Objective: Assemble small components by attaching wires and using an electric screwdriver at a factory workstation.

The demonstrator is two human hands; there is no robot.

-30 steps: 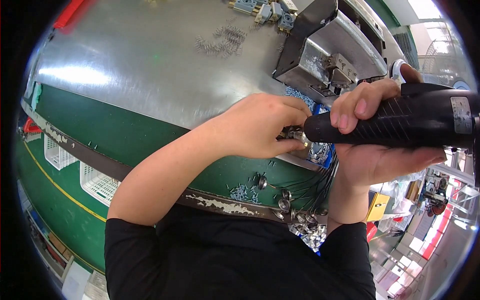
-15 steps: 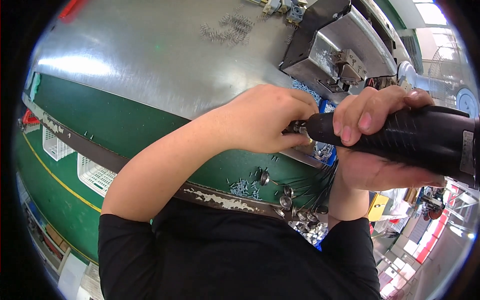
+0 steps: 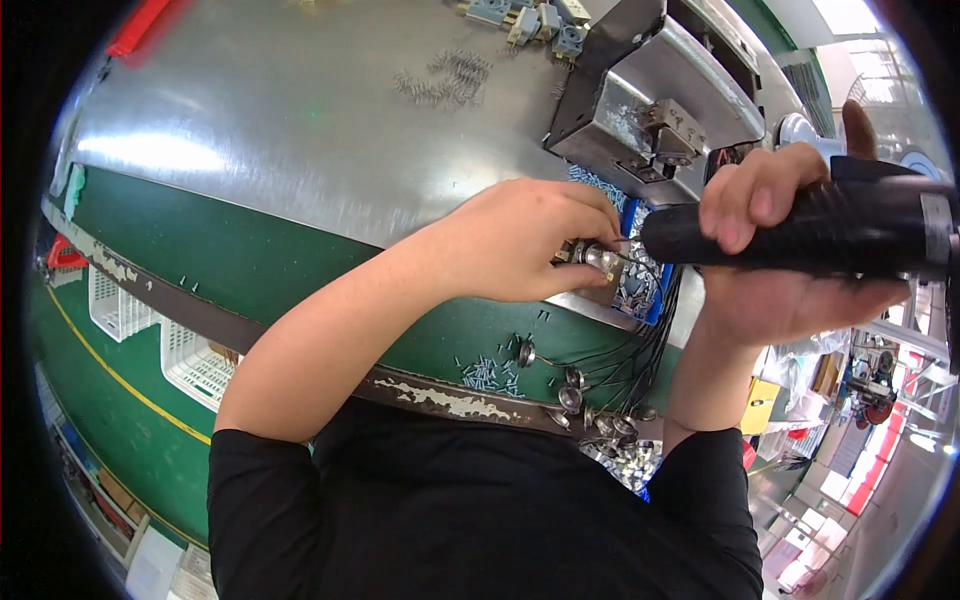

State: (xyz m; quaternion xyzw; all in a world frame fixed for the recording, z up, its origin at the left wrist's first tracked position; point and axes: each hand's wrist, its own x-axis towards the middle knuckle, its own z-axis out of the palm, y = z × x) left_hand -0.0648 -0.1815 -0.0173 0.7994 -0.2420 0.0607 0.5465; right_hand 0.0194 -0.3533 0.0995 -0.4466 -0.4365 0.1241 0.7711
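My left hand (image 3: 535, 240) pinches a small part (image 3: 599, 258) with a shiny, rounded, glassy-looking end and a dark body; the fingers hide much of it. My right hand (image 3: 765, 305) is wrapped round a black power screwdriver (image 3: 830, 225), held level. Its narrow tip points left at the part and sits right beside it; whether they touch I cannot tell. Below my fingers is a blue bin (image 3: 640, 290) of small metal pieces. Several round metal parts with black wires (image 3: 570, 399) lie near the table's front edge.
Loose screws (image 3: 487, 375) lie on the green mat (image 3: 300, 250). Springs (image 3: 455, 78) and grey block-shaped parts (image 3: 540, 25) sit farther back on the metal tabletop (image 3: 300, 120). A metal fixture (image 3: 670, 90) stands at the far right. White crates (image 3: 190, 360) are beyond the left edge.
The screwdriver has drawn back to the right, away from my left hand, exposing the shiny end of the part. My left hand keeps its hold; the whole view has shifted slightly.
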